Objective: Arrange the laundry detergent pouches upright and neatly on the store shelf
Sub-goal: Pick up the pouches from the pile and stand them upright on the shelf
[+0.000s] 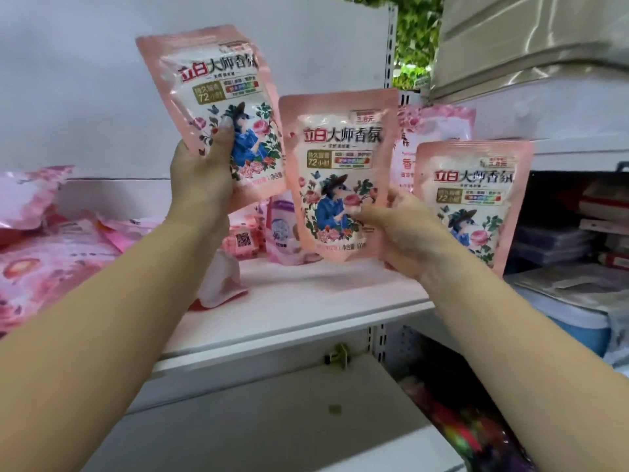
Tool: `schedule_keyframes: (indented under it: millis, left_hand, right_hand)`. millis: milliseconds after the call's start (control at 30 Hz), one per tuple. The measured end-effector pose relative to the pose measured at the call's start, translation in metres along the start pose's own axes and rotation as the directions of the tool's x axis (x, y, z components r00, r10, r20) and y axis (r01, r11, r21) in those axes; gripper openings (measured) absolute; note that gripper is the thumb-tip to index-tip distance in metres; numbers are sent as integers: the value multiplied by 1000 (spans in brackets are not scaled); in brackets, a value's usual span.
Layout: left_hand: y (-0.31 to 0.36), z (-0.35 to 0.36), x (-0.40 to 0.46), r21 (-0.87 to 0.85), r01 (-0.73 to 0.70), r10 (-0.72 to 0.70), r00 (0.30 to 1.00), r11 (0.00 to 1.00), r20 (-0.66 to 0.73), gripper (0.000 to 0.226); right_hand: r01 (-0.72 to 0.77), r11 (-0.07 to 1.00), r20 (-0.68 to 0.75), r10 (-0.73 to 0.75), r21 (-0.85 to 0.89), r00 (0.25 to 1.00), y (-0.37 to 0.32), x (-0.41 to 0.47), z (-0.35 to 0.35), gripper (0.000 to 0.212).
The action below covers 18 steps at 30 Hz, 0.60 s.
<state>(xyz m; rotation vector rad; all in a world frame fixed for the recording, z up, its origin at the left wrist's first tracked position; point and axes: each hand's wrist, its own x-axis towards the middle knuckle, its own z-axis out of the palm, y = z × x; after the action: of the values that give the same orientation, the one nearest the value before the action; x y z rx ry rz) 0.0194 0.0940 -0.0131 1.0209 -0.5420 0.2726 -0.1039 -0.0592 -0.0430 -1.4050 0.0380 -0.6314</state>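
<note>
Above the white shelf (306, 301), left hand (200, 178) grips one pink pouch (218, 107) at its lower edge, tilted; right hand (401, 229) pinches a second pouch (337, 172), upright. Third pouch (473, 199) stands behind. Film looks soft, slippery, light; judge hold low, near the base.

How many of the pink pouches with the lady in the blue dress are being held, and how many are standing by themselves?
Held in the left hand: 1, the tilted pouch
Held in the right hand: 1, the middle pouch
Standing unheld at the right: 1, the right pouch
Total: 3
</note>
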Motion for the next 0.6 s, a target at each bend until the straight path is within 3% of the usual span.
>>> schedule_keyframes:
  millis: [100,300,433,600]
  left_hand:
    - [2,-1,0,3,-13,13,1000,1000,-27,30]
    - [1,-3,1,-47,-108,101,985,993,-143,23]
    - [4,-3,1,-42,-210,199,962,977,-189,6]
    - [1,-1,1,-36,-167,160,976,985,-149,6]
  right_hand:
    - [-35,999,17,35,-17,999,6,20,4,24]
    - [-90,994,84,85,58,993,18,55,6,17]
    - [-159,981,180,178,-114,967,43,61,9,28]
    - [-159,963,304,222,-220,926,49,65,1,35]
